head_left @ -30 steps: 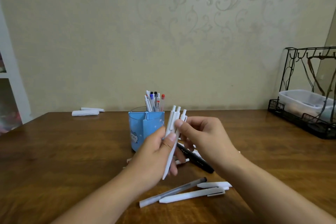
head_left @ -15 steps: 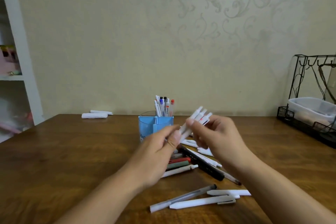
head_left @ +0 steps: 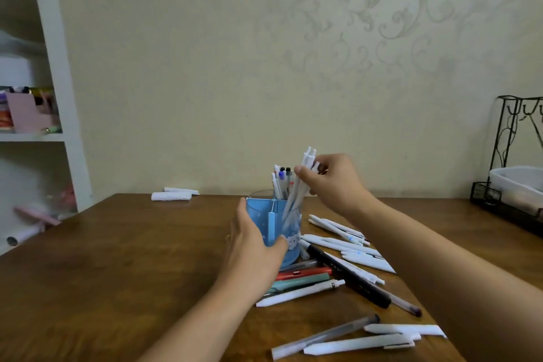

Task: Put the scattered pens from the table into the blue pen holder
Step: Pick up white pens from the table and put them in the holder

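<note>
Our left hand (head_left: 252,256) wraps the holder (head_left: 274,226) standing on the table (head_left: 117,273), our right hand (head_left: 332,182) sits above and behind it with pens (head_left: 296,194) dipping in, and loose pens (head_left: 346,247) lie beneath our right forearm.

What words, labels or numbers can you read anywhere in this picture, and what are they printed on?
None can be read.
Black marker: pale lettering along the barrel, too blurred to read.
Blue pen holder: a small cartoon picture on its side, with no words that can be made out.
White pens on the table: small blue marks, too small to read.
Red pen: a tiny dark mark, unreadable.
</note>
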